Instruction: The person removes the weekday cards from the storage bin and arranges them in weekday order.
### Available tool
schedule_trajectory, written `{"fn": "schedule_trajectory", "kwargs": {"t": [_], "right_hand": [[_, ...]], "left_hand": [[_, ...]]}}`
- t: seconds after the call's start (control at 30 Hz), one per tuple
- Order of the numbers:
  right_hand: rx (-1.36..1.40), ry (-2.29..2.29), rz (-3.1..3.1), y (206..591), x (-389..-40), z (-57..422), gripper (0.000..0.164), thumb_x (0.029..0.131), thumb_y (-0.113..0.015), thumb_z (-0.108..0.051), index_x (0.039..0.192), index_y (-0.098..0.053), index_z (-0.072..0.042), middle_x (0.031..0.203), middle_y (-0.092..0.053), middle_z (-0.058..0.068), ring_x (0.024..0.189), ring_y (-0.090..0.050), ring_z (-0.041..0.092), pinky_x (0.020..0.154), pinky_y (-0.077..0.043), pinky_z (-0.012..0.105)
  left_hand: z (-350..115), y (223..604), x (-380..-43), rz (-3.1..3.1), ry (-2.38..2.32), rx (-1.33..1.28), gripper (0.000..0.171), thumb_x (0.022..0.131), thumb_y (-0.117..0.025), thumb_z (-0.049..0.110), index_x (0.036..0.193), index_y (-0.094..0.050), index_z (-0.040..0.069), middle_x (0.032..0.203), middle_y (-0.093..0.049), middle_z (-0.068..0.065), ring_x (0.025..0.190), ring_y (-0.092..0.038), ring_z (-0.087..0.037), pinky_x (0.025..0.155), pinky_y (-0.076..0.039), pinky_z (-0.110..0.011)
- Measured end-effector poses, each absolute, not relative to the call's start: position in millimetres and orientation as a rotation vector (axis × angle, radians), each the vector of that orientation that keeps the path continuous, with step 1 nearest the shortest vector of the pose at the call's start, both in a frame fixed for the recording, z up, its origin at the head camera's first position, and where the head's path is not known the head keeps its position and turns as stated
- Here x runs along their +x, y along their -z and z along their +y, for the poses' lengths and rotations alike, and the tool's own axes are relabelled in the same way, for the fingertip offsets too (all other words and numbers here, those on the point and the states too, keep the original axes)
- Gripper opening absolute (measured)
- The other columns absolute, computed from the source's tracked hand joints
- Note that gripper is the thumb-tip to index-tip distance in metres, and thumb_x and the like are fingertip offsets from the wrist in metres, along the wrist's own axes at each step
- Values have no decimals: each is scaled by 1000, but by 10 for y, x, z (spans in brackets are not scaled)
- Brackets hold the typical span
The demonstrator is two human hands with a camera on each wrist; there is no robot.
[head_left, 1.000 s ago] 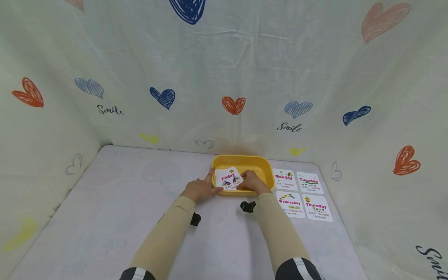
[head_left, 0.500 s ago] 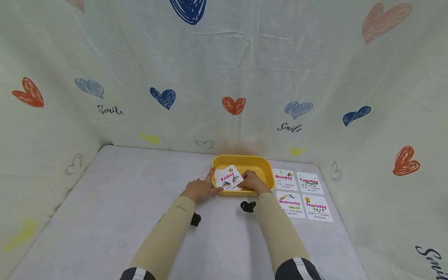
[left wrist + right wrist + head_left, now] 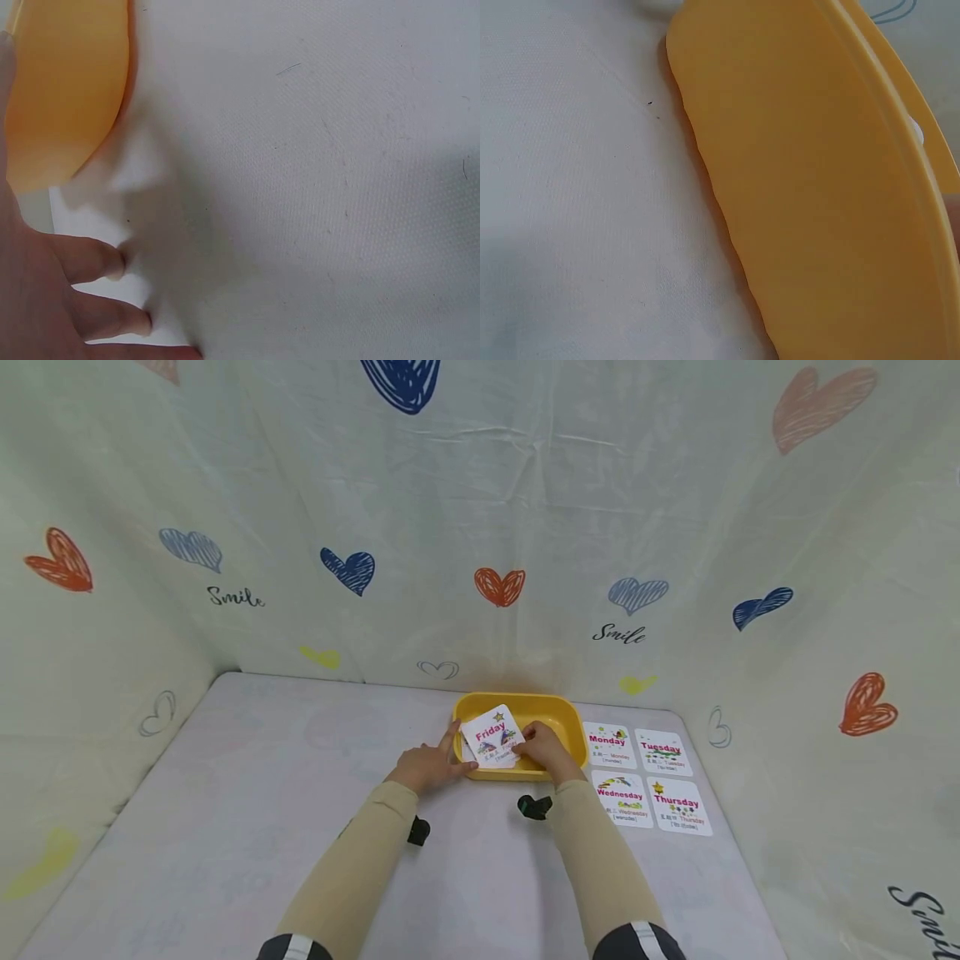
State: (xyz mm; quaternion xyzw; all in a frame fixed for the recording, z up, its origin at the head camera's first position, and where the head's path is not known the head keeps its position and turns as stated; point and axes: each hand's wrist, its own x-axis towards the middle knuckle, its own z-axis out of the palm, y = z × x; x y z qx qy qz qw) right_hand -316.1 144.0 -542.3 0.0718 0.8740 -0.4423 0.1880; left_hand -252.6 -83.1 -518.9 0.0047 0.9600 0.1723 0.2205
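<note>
My right hand (image 3: pixel 546 750) pinches the Friday card (image 3: pixel 492 736) by its right edge, fingers curled onto it, and holds it tilted over the left part of the yellow tray (image 3: pixel 570 727). Another card seems to lie under it in the tray, though I cannot make out its face. My left hand (image 3: pixel 427 767) rests at the tray's left front corner — the index finger stretches up along the rim, the thumb reaches toward the card's lower edge. In the left wrist view my fingers (image 3: pixel 86 259) lie loosely bent on the table (image 3: pixel 247 793) just beside the tray's orange-yellow wall; whether they press the tray itself I cannot tell.

To the right of the tray four cards lie flat in a square: Monday (image 3: pixel 609 744) and Tuesday (image 3: pixel 663 752) behind, Wednesday (image 3: pixel 622 798) and Thursday (image 3: pixel 678 806) in front — close together, face up. A pale cloth printed with hearts (image 3: pixel 498 585) hangs round the table.
</note>
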Motion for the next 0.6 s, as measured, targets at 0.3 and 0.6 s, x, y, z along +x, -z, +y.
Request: {"fn": "schedule_trajectory", "kwargs": {"t": [0.3, 0.6], "right_hand": [[311, 1342, 2452, 5481, -3201, 1433, 31, 86, -76, -14, 108, -54, -8, 94, -56, 10, 82, -53, 23, 71, -49, 26], [209, 1538, 2511, 5397, -3093, 1431, 26, 89, -73, -12, 110, -56, -10, 91, -56, 9, 81, -53, 22, 69, -50, 22]], "left_hand": [[-823, 5166, -2484, 2670, -480, 8, 93, 87, -46, 74, 158, -4, 30, 142, -43, -31, 127, -41, -54, 101, -38, -63], [-820, 5165, -2480, 2672, -467, 12, 95, 87, -47, 74, 158, -3, 30, 143, -41, -31, 130, -39, -52, 103, -36, -62]]}}
